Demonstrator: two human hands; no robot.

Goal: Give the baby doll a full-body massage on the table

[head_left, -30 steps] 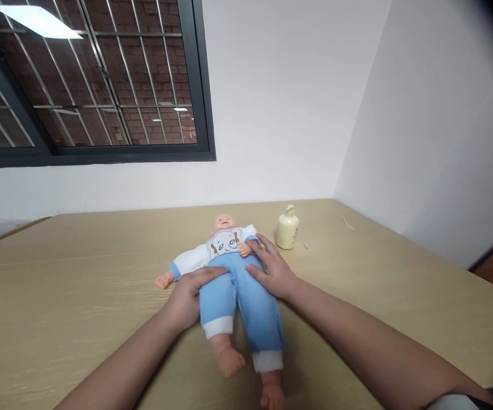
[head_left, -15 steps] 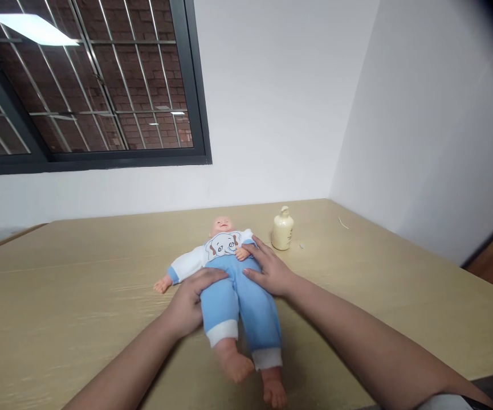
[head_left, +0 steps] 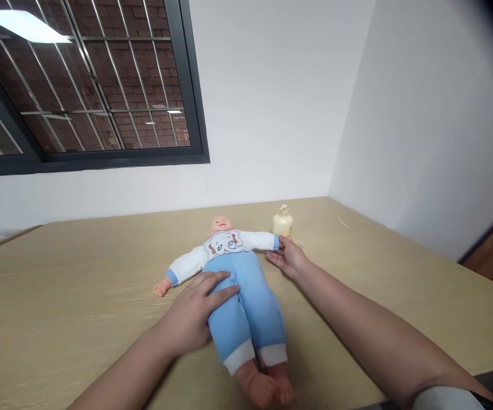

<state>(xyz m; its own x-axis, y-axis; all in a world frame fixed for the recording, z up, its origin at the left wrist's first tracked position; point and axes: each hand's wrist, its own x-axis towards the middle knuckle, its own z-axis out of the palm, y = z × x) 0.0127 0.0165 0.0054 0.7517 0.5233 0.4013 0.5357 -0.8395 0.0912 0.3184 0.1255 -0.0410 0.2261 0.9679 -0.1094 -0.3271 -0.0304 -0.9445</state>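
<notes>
A baby doll [head_left: 252, 290] lies on its back on the table, its head at the far end and its bare feet toward me. It wears a white top with an elephant face and light blue trousers. My left hand [head_left: 195, 310] is curled over the doll's thigh on the left, thumb and fingers on the cloth. Out to the right, my right hand [head_left: 289, 257] holds the doll's outstretched arm at the blue cuff, fingers beneath it; the doll's hand is mostly hidden there. The doll's other arm [head_left: 186, 266] lies stretched to the left.
A cream pump-style bottle [head_left: 282, 221] stands just behind my right hand. Farther right, a thin pale strand [head_left: 342, 220] lies on the wooden table [head_left: 79, 307]. White walls [head_left: 267, 102] and a barred window [head_left: 101, 85] border the far side.
My right hand has moved right, drawing the doll's arm from its belly out to the side. My left hand has shifted farther over the thigh, and the doll's legs have come closer together.
</notes>
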